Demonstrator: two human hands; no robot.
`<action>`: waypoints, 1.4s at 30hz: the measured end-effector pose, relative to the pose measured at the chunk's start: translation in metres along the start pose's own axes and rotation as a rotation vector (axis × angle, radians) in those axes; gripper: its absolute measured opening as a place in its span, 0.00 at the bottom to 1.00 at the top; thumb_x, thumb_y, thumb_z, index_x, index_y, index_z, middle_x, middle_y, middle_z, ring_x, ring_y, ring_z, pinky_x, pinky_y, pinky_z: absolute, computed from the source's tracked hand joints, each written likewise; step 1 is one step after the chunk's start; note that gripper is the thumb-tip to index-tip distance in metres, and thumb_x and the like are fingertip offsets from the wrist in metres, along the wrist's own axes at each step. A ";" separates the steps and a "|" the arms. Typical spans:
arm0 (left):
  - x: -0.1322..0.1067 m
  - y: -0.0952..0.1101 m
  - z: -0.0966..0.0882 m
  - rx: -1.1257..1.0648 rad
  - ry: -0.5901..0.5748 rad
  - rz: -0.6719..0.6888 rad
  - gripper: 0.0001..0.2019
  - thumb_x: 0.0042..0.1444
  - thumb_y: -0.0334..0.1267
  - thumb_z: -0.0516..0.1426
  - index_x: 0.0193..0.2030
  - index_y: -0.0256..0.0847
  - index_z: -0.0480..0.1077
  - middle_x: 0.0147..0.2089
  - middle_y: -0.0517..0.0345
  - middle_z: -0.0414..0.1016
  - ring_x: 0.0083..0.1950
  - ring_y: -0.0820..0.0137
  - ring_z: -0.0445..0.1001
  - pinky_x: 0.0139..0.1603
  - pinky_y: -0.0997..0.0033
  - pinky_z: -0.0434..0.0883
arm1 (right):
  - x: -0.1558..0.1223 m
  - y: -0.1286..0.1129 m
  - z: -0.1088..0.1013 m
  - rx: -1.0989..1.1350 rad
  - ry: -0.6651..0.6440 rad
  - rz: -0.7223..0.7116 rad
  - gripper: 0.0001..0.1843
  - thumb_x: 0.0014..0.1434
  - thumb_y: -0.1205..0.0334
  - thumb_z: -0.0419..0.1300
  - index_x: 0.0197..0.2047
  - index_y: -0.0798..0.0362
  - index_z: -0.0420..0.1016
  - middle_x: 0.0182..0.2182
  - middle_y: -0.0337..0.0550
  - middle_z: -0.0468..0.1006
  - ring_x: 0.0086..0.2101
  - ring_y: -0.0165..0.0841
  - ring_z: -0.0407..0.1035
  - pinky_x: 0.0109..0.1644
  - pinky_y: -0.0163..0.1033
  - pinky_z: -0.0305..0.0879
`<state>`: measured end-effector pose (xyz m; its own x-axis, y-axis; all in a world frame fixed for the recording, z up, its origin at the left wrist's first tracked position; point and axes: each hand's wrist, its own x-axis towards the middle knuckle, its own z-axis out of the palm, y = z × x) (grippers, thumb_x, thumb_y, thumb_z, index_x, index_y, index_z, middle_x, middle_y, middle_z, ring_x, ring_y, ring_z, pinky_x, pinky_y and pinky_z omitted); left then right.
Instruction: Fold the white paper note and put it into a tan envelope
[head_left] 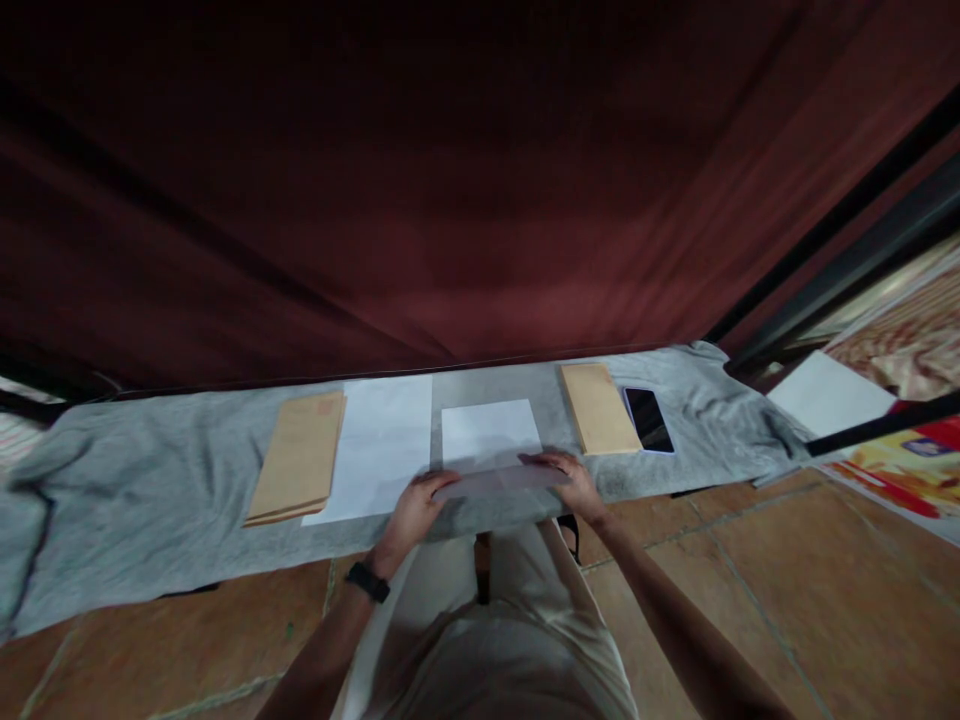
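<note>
A white sheet of paper (491, 430) lies in front of me on a grey cloth, its near part raised and bent over toward the far side. My left hand (417, 510) pinches the left end of this raised part, with thumb and fingers closed on it. At the right end, my right hand (576, 486) grips the same sheet. Left of it are a stack of white paper (386, 440) and several brown envelopes (298, 450) that partly cover the stack. Another brown envelope pile (600, 408) is to the right, beyond my right hand.
The grey cloth (150, 500) covers a long, narrow bench. A dark phone (649, 420) lies beside the right-hand envelopes. Behind the bench hangs a dark red curtain (480, 220). Black bars (847, 240) and a white sheet-like item (829, 395) are at the right. Below is a tiled floor (847, 590).
</note>
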<state>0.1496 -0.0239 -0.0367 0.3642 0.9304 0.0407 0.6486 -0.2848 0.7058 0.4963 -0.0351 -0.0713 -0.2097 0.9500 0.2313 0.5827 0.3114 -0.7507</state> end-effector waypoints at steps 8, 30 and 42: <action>0.014 0.000 0.008 -0.209 0.156 -0.248 0.15 0.59 0.48 0.57 0.34 0.40 0.80 0.31 0.57 0.82 0.37 0.64 0.79 0.42 0.66 0.76 | 0.006 0.005 0.018 -0.036 0.187 0.119 0.14 0.68 0.53 0.55 0.45 0.47 0.81 0.41 0.46 0.85 0.43 0.42 0.78 0.51 0.48 0.75; -0.011 0.003 0.004 0.158 -0.138 0.269 0.37 0.48 0.14 0.50 0.62 0.50 0.73 0.68 0.58 0.70 0.70 0.64 0.66 0.72 0.50 0.63 | -0.019 -0.006 -0.011 -0.139 -0.109 -0.160 0.25 0.62 0.72 0.55 0.57 0.44 0.79 0.59 0.45 0.77 0.60 0.41 0.69 0.67 0.56 0.62; 0.048 0.052 -0.050 -0.253 0.168 0.337 0.19 0.61 0.32 0.55 0.57 0.43 0.76 0.62 0.49 0.75 0.67 0.60 0.70 0.69 0.51 0.66 | 0.065 -0.056 -0.038 0.307 0.267 -0.081 0.19 0.60 0.63 0.59 0.53 0.46 0.82 0.53 0.45 0.81 0.56 0.40 0.73 0.63 0.49 0.68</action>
<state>0.1668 0.0176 0.0372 0.3998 0.8261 0.3972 0.3215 -0.5322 0.7832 0.4802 0.0106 0.0094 -0.0102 0.9078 0.4193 0.3030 0.4025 -0.8638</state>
